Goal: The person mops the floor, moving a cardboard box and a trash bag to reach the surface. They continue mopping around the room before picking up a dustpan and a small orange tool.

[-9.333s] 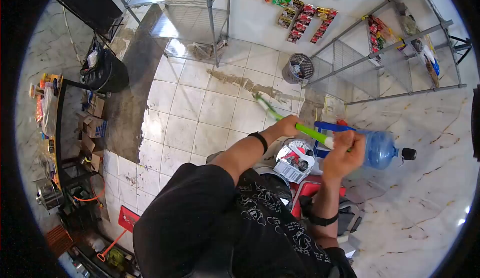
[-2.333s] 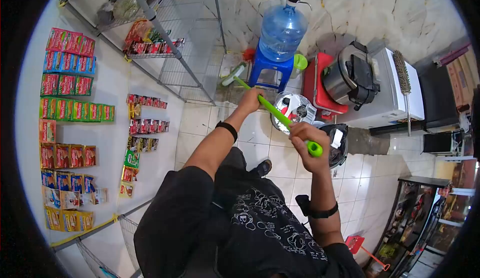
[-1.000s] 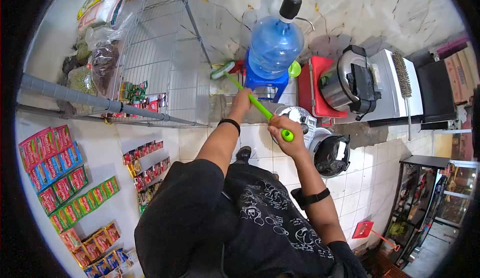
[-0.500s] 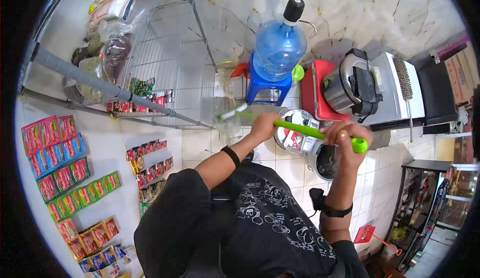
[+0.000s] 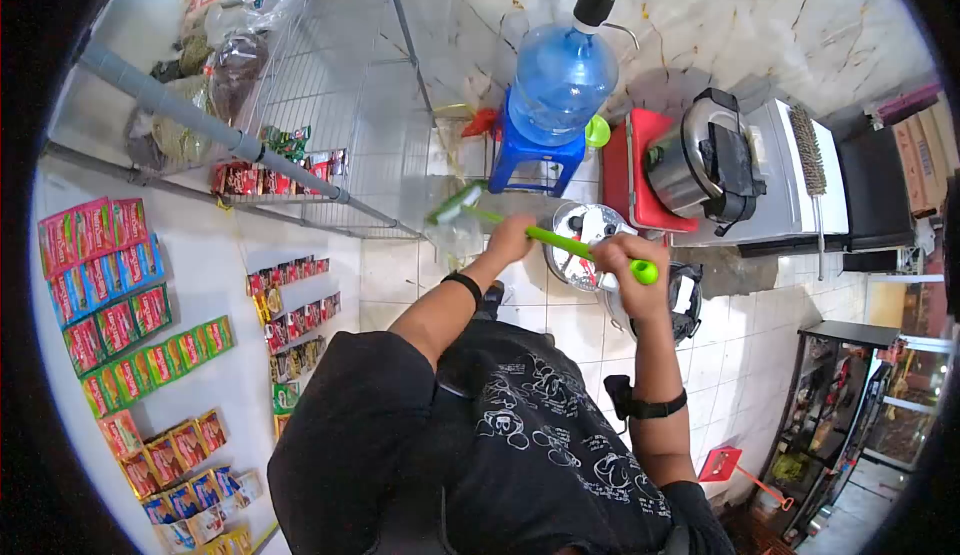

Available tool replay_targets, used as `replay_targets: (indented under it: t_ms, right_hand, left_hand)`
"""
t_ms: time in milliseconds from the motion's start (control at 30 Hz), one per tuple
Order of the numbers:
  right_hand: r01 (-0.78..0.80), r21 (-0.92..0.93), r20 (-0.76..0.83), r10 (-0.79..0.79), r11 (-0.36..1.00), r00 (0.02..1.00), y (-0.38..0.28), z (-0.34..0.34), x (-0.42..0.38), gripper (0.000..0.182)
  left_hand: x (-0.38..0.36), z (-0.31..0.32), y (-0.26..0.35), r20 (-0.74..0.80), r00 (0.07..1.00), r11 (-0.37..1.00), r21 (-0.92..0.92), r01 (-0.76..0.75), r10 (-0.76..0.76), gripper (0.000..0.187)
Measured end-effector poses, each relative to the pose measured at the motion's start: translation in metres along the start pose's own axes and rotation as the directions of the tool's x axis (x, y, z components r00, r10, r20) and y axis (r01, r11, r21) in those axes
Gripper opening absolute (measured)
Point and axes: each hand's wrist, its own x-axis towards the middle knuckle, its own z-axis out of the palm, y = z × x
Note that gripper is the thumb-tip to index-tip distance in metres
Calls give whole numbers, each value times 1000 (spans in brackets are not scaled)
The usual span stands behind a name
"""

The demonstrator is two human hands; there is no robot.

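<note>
A broom with a bright green handle [image 5: 566, 242] slants across in front of me, its green and white head [image 5: 458, 203] low by the foot of the wire rack. My left hand [image 5: 514, 239] is wrapped round the lower part of the handle. Higher up, near the hanging-hole end, my right hand [image 5: 632, 257] grips the same handle. Beside the broom head lies a clear plastic item [image 5: 455, 240] whose kind I cannot make out. A round metal-lidded pot [image 5: 575, 260] stands on the floor beyond the handle.
A wire rack [image 5: 330, 105] with bags stands left. A blue stool [image 5: 538, 167] carries a water jug [image 5: 566, 80]. Right of it are a red box [image 5: 640, 175] and a steel pressure cooker [image 5: 695, 170]. A dark pot [image 5: 685, 300] and a red dustpan [image 5: 720, 464] are on the right.
Both hands have drawn the broom: the right hand has moved left and the handle end has come lower left. The broom head has shifted up and left, towards the rack.
</note>
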Motion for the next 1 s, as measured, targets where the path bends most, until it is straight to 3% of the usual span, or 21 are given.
replay_targets:
  t_ms: [33, 100, 133, 233, 300, 367, 400, 433, 467, 533, 567, 600, 633, 700, 800, 833, 867, 900, 1000]
  right_hand:
    - [-16, 48, -11, 16, 999, 1000, -6, -9, -4, 25]
    - [-62, 126, -75, 71, 990, 995, -23, -26, -16, 28]
    - [-34, 164, -71, 47, 986, 996, -27, -35, -20, 30]
    - [14, 196, -116, 9, 981, 993, -48, -54, -38, 32]
    - [196, 374, -217, -120, 906, 969, -65, -68, -53, 31]
    - [285, 413, -225, -206, 865, 952, -72, -80, -67, 31]
    - [347, 430, -265, -251, 833, 931, -73, -84, -74, 33]
    - [397, 444, -302, -283, 803, 910, -72, -87, -83, 34]
    - [418, 424, -296, -314, 803, 902, -62, -87, -89, 33]
    - [409, 293, -253, -342, 864, 905, -18, -84, -102, 31]
    - [272, 311, -243, -200, 911, 949, 2, -72, -109, 27]
    - [241, 152, -147, -219, 959, 964, 27, -65, -114, 20]
    - [245, 121, -101, -234, 962, 967, 65, -49, -117, 14]
    - [94, 78, -40, -91, 993, 995, 115, -22, -143, 13]
    - [115, 23, -21, -115, 993, 993, 113, -22, -181, 15]
    - [37, 11, -63, -36, 999, 997, 105, -31, -192, 17]
    - [-44, 1, -106, 44, 999, 993, 98, -37, -203, 19]
    - [-28, 8, -122, 28, 1000, 992, 94, -37, -208, 23]
    - [1, 151, -220, 32, 989, 975, 35, -86, -209, 29]
  left_hand:
    - [-7, 2, 13, -6, 1000, 1000, -3, 5, -5, 14]
    - [-23, 9, 39, 98, 994, 977, -202, 62, -42, 11]
    - [-27, 14, 47, 166, 984, 997, -33, 71, -65, 11]
    - [-43, 15, 93, 248, 966, 997, -19, 77, -70, 11]
    - [-53, 13, 117, 220, 974, 998, -5, 58, -56, 10]
    - [-61, 7, 144, 171, 984, 999, 15, 50, -52, 9]
    - [-62, 11, 146, 43, 999, 1000, 11, 0, 0, 8]
    - [-60, 12, 146, 10, 1000, 999, 49, -19, 19, 12]
    - [-55, 20, 135, -5, 997, 996, 30, 78, -78, 15]
    - [-44, 21, 122, -48, 982, 983, 25, 183, -182, 23]
    - [-46, 18, 122, -72, 978, 979, 39, 199, -196, 27]
    - [-50, 21, 119, -69, 977, 978, 36, 206, -204, 27]
    - [-56, 30, 114, -84, 968, 970, 42, 240, -236, 28]
    - [-74, 61, 102, -102, 956, 959, 43, 279, -274, 29]
    - [-113, 107, 100, -144, 940, 951, -60, 304, -310, 27]
    - [-126, 114, 109, -143, 935, 946, -64, 318, -324, 27]
    - [-138, 120, 117, -178, 949, 965, -86, 248, -260, 27]
    - [-142, 125, 125, -219, 958, 981, -101, 166, -184, 28]
    - [-148, 136, 155, -180, 972, 987, -93, 133, -148, 27]
